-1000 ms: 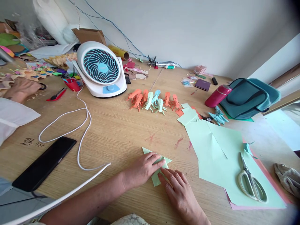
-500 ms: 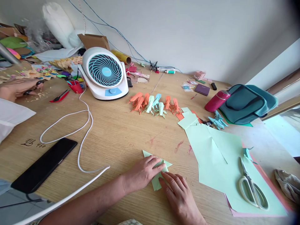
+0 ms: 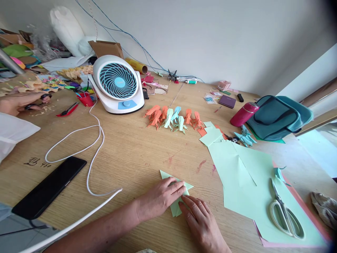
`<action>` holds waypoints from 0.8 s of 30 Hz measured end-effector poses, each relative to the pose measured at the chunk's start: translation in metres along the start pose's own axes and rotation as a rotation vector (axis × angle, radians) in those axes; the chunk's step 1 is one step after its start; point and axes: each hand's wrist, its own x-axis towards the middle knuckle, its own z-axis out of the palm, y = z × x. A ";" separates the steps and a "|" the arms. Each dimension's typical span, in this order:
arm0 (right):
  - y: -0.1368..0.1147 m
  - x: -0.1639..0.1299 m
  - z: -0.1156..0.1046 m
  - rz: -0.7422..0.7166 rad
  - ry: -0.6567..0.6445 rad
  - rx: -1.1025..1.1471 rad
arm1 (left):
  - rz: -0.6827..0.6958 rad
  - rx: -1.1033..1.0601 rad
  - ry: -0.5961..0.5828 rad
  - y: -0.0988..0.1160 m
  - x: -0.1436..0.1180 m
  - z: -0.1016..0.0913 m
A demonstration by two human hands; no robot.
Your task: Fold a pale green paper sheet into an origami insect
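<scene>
A folded sheet of pale green paper (image 3: 166,174) lies on the wooden table in front of me, with pointed corners at the upper left and right and a narrow tail below. My left hand (image 3: 160,197) rests across its middle, fingers stretched out and lying flat. From the lower right, my right hand (image 3: 201,219) has its thumb and bent index finger closed at the paper's right edge. Part of the folds is hidden beneath the fingers. Beyond stands a row of folded paper figures (image 3: 167,118) in orange, pale green and blue.
Scissors (image 3: 284,214) lie on large green sheets (image 3: 237,189) at right. Further back are a pink bottle (image 3: 244,114) and a teal bag (image 3: 276,117). At left are a fan (image 3: 118,82), white cable (image 3: 101,140), black phone (image 3: 50,186) and another person's hand (image 3: 23,102).
My left fingers have shifted slightly on the folded paper. My right hand stays at its right edge. The whole view has moved very slightly.
</scene>
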 end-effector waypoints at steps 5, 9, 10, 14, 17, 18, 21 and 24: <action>-0.001 -0.002 0.000 0.015 -0.021 0.019 | -0.006 -0.015 0.008 0.003 -0.001 0.003; -0.002 -0.003 0.000 0.024 -0.011 0.027 | -0.004 -0.065 0.027 0.005 -0.003 0.008; -0.002 -0.003 0.001 0.024 -0.008 0.028 | -0.001 -0.074 0.028 0.005 -0.004 0.009; -0.003 -0.004 0.001 0.036 0.003 0.032 | 0.000 -0.087 0.042 0.007 -0.005 0.010; -0.003 -0.004 0.001 0.055 0.029 0.018 | -0.018 -0.086 0.048 0.008 -0.004 0.008; -0.003 -0.004 0.001 0.059 0.034 0.015 | -0.021 -0.084 0.044 0.008 -0.003 0.007; -0.003 -0.005 0.002 0.069 0.038 0.008 | -0.022 -0.082 0.029 0.009 -0.002 0.004; -0.003 -0.005 0.002 0.078 0.043 -0.010 | -0.020 -0.090 0.029 0.009 -0.001 0.003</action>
